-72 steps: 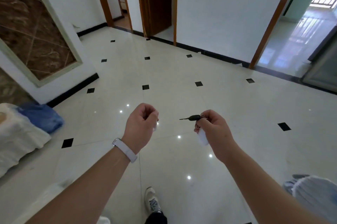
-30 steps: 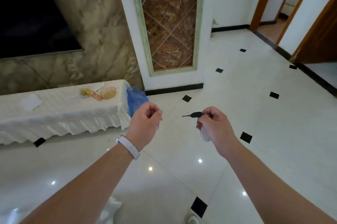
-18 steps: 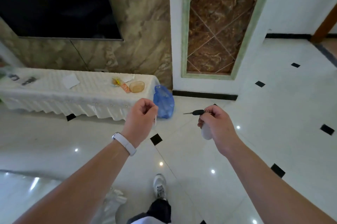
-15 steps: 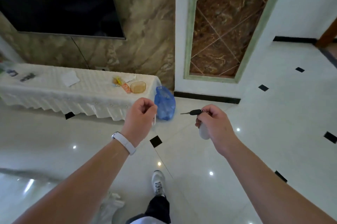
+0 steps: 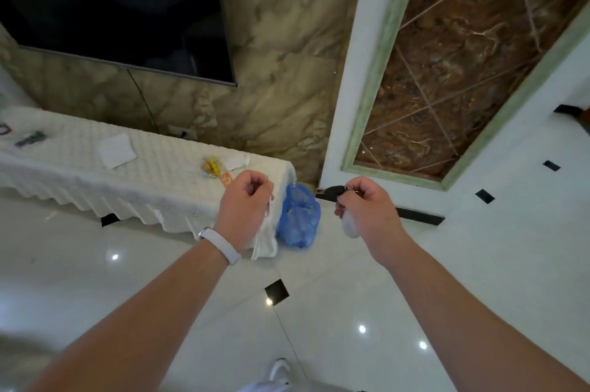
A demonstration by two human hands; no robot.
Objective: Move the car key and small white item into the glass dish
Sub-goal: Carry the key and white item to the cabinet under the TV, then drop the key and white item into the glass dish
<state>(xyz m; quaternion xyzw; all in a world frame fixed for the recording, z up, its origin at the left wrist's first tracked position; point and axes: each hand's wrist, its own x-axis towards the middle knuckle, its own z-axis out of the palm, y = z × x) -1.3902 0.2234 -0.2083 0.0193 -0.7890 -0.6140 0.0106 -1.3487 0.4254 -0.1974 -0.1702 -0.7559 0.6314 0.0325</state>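
Fists both closed: your right hand point(image 5: 367, 206) pinched the car key point(image 5: 332, 191), blade pointing left toward the cloth-covered table point(image 5: 95, 174); your left hand point(image 5: 245, 203) was nearer it, its contents unclear.

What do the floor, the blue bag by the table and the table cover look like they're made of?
The floor looks like glazed tile: glossy, mirroring ceiling lights, with black inset squares. The blue bag seems to be thin translucent plastic, crinkled and slumped. The table cover looks like white quilted fabric, matte, with a scalloped hanging edge.

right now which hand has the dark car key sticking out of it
The right hand: the dark car key juts from its fist. The left hand shows none.
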